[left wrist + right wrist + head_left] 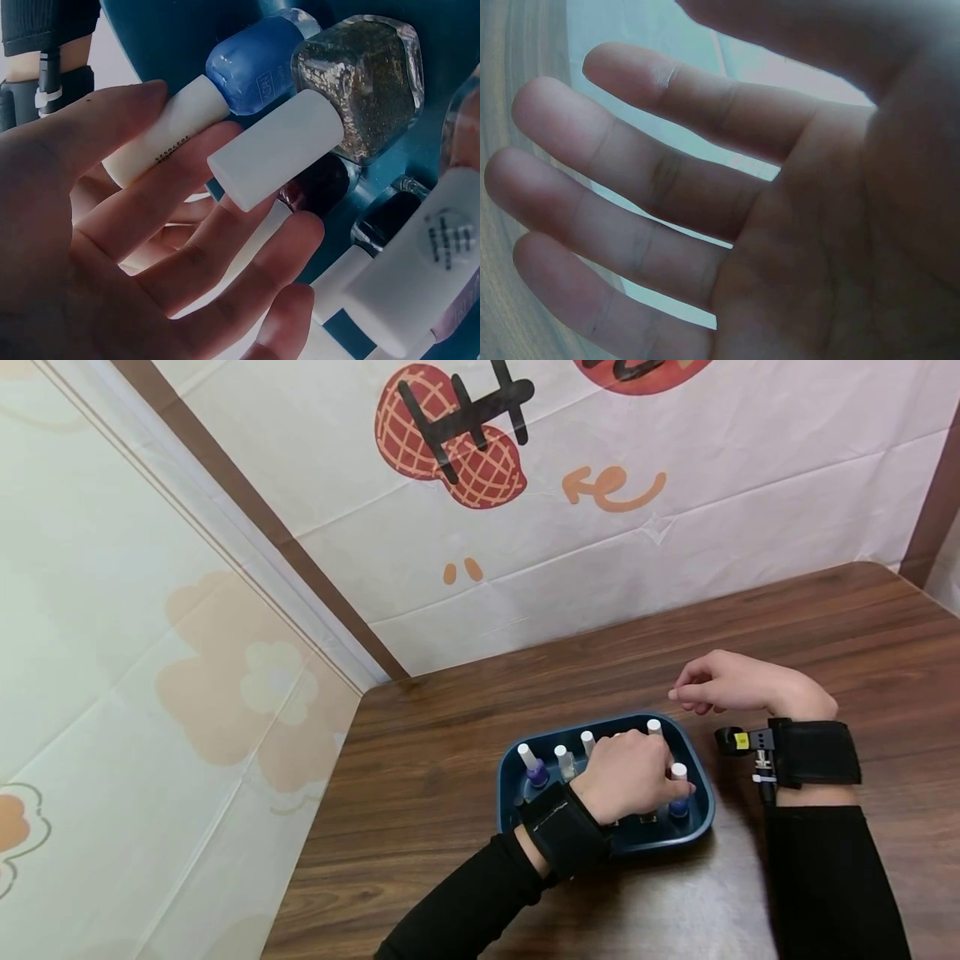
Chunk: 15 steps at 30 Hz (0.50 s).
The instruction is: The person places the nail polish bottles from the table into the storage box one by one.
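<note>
My left hand (626,772) reaches down into a dark blue tray (705,831) of nail polish bottles. Between its thumb and index finger is the white cap of a blue nail polish bottle (259,64), which stands at the tray's right end in the head view. Close to the fingertips in the left wrist view are a glitter nail polish bottle (367,82) and a dark red one (322,184), partly hidden. My right hand (738,681) hovers over the table beyond the tray's right corner, fingers loosely bent, holding nothing; its palm (802,240) shows in the right wrist view.
A purple nail polish bottle (536,772) and a clear one (566,764) stand at the tray's left; another white cap (655,727) shows at the back. Under the tray is a brown wooden table (420,777), bordered by a printed wall covering (525,585).
</note>
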Tool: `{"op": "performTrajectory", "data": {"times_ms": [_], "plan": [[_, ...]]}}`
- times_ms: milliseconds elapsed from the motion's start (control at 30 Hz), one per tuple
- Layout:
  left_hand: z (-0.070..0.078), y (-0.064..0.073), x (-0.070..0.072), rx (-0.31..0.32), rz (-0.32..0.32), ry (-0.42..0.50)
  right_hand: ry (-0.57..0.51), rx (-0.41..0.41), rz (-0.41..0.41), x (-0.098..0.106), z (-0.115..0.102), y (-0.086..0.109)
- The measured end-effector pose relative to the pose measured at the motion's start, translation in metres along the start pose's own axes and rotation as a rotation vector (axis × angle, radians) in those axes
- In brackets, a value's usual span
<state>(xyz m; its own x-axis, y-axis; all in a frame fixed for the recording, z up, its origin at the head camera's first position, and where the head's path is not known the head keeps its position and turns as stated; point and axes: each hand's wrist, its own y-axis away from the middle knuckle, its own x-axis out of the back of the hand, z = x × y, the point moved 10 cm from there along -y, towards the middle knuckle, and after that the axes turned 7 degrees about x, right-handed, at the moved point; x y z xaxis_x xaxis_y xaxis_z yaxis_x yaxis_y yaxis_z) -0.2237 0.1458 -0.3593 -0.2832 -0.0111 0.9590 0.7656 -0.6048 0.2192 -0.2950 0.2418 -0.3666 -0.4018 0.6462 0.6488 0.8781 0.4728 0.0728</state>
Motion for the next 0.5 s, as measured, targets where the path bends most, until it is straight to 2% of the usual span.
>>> {"op": "performTrajectory", "data": {"times_ms": [233,500], "plan": [[0.0027,-0.0029,-0.0021,0.016,-0.018,-0.023,-0.003,-0.002,-0.003,0.0005,0.0001,0.0012],[0.0040,-0.0024,0.0010,0.013,0.026,-0.028,-0.009,-0.004,-0.005,0.0004,-0.0002,0.0017]]}}
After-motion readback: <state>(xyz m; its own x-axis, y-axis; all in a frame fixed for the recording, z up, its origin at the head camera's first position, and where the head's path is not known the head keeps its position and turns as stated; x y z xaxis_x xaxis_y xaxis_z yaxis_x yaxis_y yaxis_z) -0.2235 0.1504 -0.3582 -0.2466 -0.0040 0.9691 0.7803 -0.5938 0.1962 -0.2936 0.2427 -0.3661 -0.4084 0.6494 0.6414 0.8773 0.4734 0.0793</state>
